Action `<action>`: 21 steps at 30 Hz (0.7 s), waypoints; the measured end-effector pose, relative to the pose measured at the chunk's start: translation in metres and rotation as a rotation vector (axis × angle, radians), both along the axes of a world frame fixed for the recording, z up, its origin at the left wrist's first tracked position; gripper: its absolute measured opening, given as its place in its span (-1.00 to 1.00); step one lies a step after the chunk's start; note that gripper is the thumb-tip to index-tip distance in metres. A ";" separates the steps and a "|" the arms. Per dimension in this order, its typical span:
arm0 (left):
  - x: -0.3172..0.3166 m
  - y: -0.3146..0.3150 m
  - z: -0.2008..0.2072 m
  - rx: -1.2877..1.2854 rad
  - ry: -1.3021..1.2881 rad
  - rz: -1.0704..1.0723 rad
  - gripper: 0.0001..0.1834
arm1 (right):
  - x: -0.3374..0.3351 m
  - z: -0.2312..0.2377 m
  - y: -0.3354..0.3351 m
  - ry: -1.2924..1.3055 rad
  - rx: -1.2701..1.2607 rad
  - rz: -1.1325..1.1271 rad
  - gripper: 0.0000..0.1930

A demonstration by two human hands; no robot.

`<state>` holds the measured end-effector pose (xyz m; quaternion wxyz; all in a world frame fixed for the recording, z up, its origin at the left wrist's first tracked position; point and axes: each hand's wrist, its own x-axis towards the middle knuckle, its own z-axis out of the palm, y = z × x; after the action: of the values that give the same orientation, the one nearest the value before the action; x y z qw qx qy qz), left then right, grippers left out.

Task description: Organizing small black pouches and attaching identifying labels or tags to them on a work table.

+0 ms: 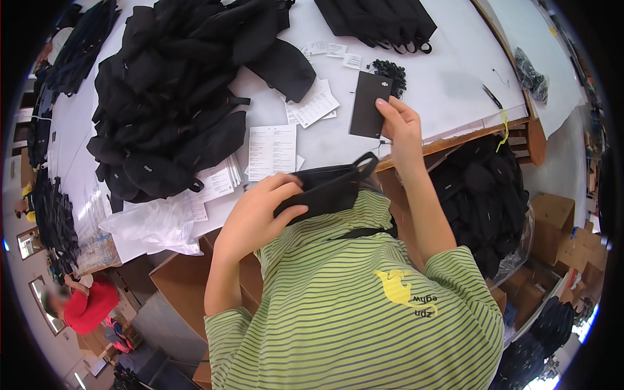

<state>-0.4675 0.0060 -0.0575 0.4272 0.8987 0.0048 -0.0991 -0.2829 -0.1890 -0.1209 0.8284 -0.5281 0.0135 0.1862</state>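
My left hand [261, 209] grips the left end of a black fabric pouch [328, 198] close to my body, thumb in front and fingers at its opening. A black loop stands up at the pouch's right end. Between the fingers and thumb of my right hand [403, 130] is a flat black hang tag [368, 107], held by its right side over the table's near edge. A short dark cord hangs by its lower corner. Just beyond the tag lies a small heap of black cords [393, 75]. Printed leaflets [272, 153] lie left of it.
A large pile of black pouches [169, 84] covers the table's left, beside a clear plastic bag [156, 224]. More black pouches [380, 23] lie in a row at the back. A thin dark tool [492, 96] rests at right. Below, a bag of black items [481, 188] stands near cardboard boxes [551, 224].
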 end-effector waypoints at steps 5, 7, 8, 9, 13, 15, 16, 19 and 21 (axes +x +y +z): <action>0.022 -0.024 -0.001 0.002 -0.113 -0.017 -0.78 | -0.015 0.054 -0.017 -0.429 -0.672 0.703 -0.75; 0.031 -0.027 -0.005 0.018 -0.209 -0.023 -0.78 | -0.017 0.056 -0.023 -0.598 -0.832 0.907 -0.74; 0.037 -0.028 -0.010 0.037 -0.299 -0.119 -0.78 | -0.019 0.051 -0.027 -0.719 -0.877 0.971 -0.73; 0.040 -0.029 -0.013 0.055 -0.389 -0.215 -0.79 | -0.021 0.053 -0.030 -0.694 -0.965 1.051 -0.71; 0.046 -0.033 -0.016 0.004 0.113 -0.378 -0.78 | -0.033 0.040 -0.049 -0.506 -0.773 1.146 -0.55; 0.061 -0.029 -0.021 -0.061 0.215 -0.427 -0.77 | -0.032 0.043 -0.055 -0.573 -0.825 1.220 -0.55; 0.073 -0.027 -0.024 -0.128 0.316 -0.475 -0.76 | -0.033 0.041 -0.059 -0.590 -0.839 1.224 -0.55; 0.133 -0.018 -0.044 -0.235 0.140 -0.340 -0.67 | -0.037 0.023 -0.072 -0.641 -0.777 1.084 -0.58; 0.191 0.000 -0.081 -0.113 -0.239 -0.103 -0.78 | -0.038 0.025 -0.072 -0.710 -0.862 1.116 -0.61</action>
<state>-0.2766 0.0055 -0.1380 0.4689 0.8778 -0.0975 -0.0134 -0.3212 -0.2613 -0.0959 0.2896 -0.7591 -0.4480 0.3731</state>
